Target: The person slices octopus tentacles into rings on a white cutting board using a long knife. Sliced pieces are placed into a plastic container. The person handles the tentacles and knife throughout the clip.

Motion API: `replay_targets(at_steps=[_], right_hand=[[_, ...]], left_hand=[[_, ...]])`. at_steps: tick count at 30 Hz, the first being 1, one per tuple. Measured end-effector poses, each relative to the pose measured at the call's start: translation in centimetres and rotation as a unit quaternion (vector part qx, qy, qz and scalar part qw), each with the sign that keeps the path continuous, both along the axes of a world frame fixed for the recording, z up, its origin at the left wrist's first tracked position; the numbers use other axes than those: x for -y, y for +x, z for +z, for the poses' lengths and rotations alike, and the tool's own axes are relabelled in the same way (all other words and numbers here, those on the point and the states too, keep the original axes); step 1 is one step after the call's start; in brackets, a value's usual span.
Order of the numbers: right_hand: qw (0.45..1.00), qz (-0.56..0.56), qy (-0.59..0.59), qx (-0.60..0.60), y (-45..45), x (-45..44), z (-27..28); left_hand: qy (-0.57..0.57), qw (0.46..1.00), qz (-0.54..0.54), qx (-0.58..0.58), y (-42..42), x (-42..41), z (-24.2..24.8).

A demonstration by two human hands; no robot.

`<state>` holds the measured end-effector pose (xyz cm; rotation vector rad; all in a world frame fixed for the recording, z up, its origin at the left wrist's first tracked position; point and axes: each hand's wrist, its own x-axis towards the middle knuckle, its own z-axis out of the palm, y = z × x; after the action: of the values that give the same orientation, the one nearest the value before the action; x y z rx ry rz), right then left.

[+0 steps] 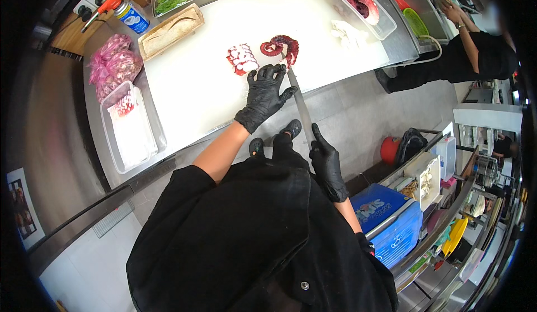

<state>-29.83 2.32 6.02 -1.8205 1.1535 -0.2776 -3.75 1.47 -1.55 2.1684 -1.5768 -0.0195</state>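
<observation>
My right hand, in a black glove, grips the handle of a long knife. The blade reaches forward over the front edge of the white cutting board, its tip at a dark red octopus tentacle with a curled end. My left hand, also gloved in black, has its bent fingertips at the cut end of the tentacle beside the blade. Whether those fingers pinch it cannot be made out. Left of the tentacle lie sliced octopus pieces in overlapping rows.
A clear tub with more octopus stands at the back right, near a crumpled white cloth. At left are a lined plastic container, pink bags, a wooden box and a blowtorch. Another person stands at the sink.
</observation>
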Motion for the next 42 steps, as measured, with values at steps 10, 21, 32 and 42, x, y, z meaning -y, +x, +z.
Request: replay_targets(at_steps=[10, 21, 32, 42], right_hand=[[0.984, 0.085, -0.157, -0.017, -0.5, -0.5, -0.1], [0.992, 0.042, -0.084, -0.086, -5.6, -2.6, 1.9], [0.999, 0.015, -0.032, -0.042, -5.7, -2.4, 0.5], [0.998, -0.03, 0.046, -0.016, -5.8, -2.0, 0.0]], left_hand=[[-0.037, 0.999, 0.004, -0.004, 0.2, -0.3, 0.1], [-0.088, 0.978, 0.049, -0.182, 5.7, 5.1, 1.4], [-0.025, 0.896, 0.009, -0.444, 11.7, 4.2, 4.3], [0.019, 0.966, 0.032, -0.257, 10.9, -2.8, 4.6]])
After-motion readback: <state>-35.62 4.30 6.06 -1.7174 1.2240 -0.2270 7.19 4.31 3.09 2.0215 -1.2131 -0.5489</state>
